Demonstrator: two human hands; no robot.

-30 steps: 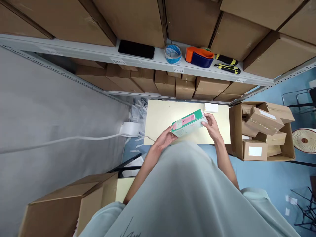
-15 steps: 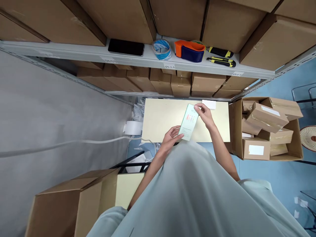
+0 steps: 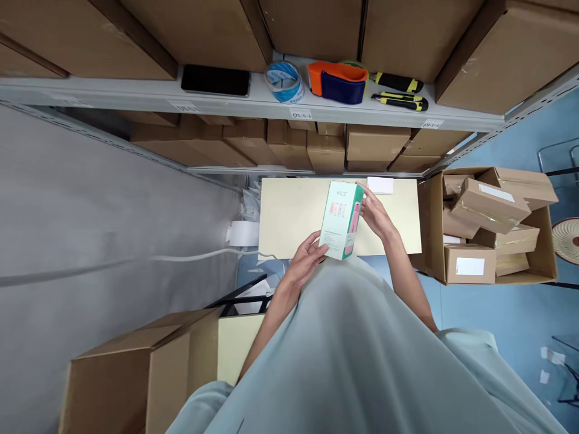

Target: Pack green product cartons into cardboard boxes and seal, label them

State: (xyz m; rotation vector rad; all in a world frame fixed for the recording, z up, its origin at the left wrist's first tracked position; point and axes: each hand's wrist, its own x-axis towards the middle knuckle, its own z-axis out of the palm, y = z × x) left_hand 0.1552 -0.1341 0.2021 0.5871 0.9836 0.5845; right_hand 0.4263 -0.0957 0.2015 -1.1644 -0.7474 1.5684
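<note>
Both my hands hold a mint-green product box (image 3: 340, 218) with pink pictures on its faces, above a pale yellow tabletop (image 3: 289, 217). My left hand (image 3: 306, 263) grips the box's near bottom corner with curled fingers. My right hand (image 3: 376, 216) clasps the box's right side near its top end. The box stands lengthwise away from me, its pale front face up and its green-pink side turned right. A small white pad (image 3: 380, 184) lies on the table's far edge just beyond my right hand.
A shelf (image 3: 136, 96) carries a black phone (image 3: 216, 79), a tape roll (image 3: 283, 80), an orange tape dispenser (image 3: 338, 81) and two utility knives (image 3: 398, 90), with cartons above and below. An open carton of wrapped parcels (image 3: 491, 226) stands right; another carton (image 3: 136, 374) lies near left.
The box was turned from lying crosswise with its pink picture up to pointing away from me, then rolled so its green side shows. Both hands kept hold of it.
</note>
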